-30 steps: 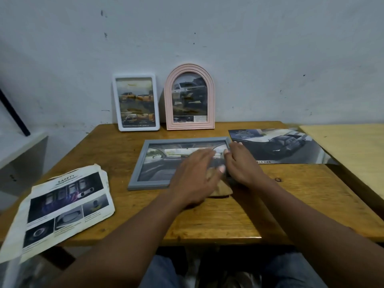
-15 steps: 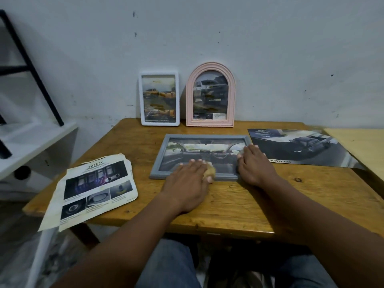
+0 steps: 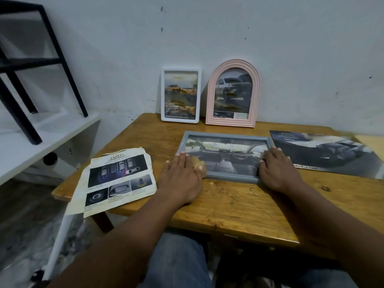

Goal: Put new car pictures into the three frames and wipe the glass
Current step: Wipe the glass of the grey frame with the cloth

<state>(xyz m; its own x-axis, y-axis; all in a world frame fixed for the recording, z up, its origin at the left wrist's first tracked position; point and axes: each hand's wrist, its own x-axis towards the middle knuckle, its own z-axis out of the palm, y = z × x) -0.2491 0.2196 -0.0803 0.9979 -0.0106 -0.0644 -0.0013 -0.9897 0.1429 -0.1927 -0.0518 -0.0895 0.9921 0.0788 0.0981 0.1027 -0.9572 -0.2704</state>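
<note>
Left hand (image 3: 182, 175), fingers flat, presses tan cloth wad (image 3: 200, 165) at picture-left end of grey rectangular picture frame (image 3: 232, 177); glass extends rightward along long axis; right hand (image 3: 276, 169), flat, braces right end.

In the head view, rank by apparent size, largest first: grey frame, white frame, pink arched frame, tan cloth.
1. grey frame, nearest.
2. pink arched frame.
3. white frame.
4. tan cloth, mostly under left hand.
</note>
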